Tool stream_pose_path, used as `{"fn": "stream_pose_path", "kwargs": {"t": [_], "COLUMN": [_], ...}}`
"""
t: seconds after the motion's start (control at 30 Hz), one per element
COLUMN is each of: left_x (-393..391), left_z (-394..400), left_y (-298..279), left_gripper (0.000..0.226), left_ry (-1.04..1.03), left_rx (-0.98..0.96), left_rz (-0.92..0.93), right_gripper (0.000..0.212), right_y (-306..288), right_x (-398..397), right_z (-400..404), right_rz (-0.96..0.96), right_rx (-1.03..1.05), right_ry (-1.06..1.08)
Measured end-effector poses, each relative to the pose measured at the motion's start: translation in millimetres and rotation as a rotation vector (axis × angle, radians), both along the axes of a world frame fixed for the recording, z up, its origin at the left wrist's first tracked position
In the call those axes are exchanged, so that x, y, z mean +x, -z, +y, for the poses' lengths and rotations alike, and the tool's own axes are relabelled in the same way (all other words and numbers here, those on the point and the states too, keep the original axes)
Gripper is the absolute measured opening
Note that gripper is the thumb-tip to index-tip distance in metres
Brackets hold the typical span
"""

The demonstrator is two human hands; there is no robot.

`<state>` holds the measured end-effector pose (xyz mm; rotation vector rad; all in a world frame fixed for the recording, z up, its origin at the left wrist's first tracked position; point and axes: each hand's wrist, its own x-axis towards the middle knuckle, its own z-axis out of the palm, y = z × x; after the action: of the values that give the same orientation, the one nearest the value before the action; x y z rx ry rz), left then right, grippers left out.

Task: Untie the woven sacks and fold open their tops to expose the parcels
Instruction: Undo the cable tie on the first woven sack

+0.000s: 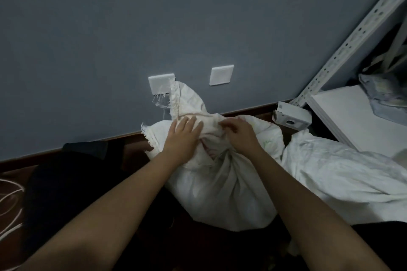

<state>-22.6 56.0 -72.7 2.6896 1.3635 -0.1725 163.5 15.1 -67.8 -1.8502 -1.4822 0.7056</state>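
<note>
A white woven sack [220,182] sat on the floor against the grey wall [110,28], its gathered neck bunched where both hands met. A frayed flap [187,101] of its top stood up against the wall, covering part of the left of two white wall plates [159,84].

The left hand [182,138] lay on the cloth at the neck with its fingers [191,124] fairly straight and spread, pressing on the fabric. The right hand [240,133] had its fingers [226,125] curled, pinching a fold of the sack's top just beside the left hand.

A second white sack [341,178] lay slumped just to the right, touching the first. Behind it a small white box [290,116] rested by the skirting, beside a white shelf board [352,121] and the perforated post [352,35] of a metal rack. No parcels were visible.
</note>
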Motion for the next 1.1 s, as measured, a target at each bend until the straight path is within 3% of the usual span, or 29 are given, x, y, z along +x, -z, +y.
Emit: {"fn": "stream_pose_path", "kwargs": {"t": [0.1, 0.17, 0.27, 0.33, 0.43, 0.5, 0.6, 0.7, 0.8, 0.9, 1.0, 1.1], "left_x": [2, 9, 28, 41, 63, 74, 78, 71, 65, 58, 52, 48], "left_z": [3, 2, 2, 4, 7, 13, 25, 36, 32, 20, 8, -1], "left_y": [5, 3, 6, 6, 5, 12, 20, 26, 27, 24, 23, 20], "left_gripper": [0.052, 0.041, 0.037, 0.046, 0.062, 0.076, 0.074, 0.049, 0.044, 0.047, 0.042, 0.043], "left_ry": [-0.040, -0.070, 0.067, 0.184, 0.340, 0.329, 0.315, 0.395, 0.403, 0.384, 0.382, 0.333], "left_rx": [0.089, 0.229, 0.375, 0.364, 0.284, 0.170, 0.128, 0.165, 0.038, -0.082, -0.079, -0.119], "left_rz": [0.171, 0.130, -0.018, -0.072, 0.069, 0.111, 0.038, -0.066, -0.214, -0.417, -0.547, -0.619], "right_gripper": [0.040, 0.049, 0.039, 0.031, 0.025, 0.013, 0.010, 0.018, 0.026, 0.004, 0.025, 0.045], "right_y": [18, 24, 33, 38, 36, 30, 17, 3, 2, 11, 8, -1], "right_x": [38, 54, 62, 63, 65, 70, 78, 72, 54, 36, 23, 18], "right_z": [-3, 2, 16, 24, 29, 25, 4, -24, -45, -63, -70, -70], "right_rz": [-0.352, -0.565, -0.796, -0.864, -0.858, -0.877, -0.756, -0.758, -0.679, -0.182, 0.193, 0.460], "right_rx": [0.122, -0.034, -0.225, -0.234, -0.188, -0.064, 0.153, 0.306, 0.329, 0.222, 0.219, 0.206], "right_ry": [0.001, -0.074, -0.224, -0.313, -0.387, -0.404, -0.297, -0.192, -0.041, 0.264, 0.473, 0.495]}}
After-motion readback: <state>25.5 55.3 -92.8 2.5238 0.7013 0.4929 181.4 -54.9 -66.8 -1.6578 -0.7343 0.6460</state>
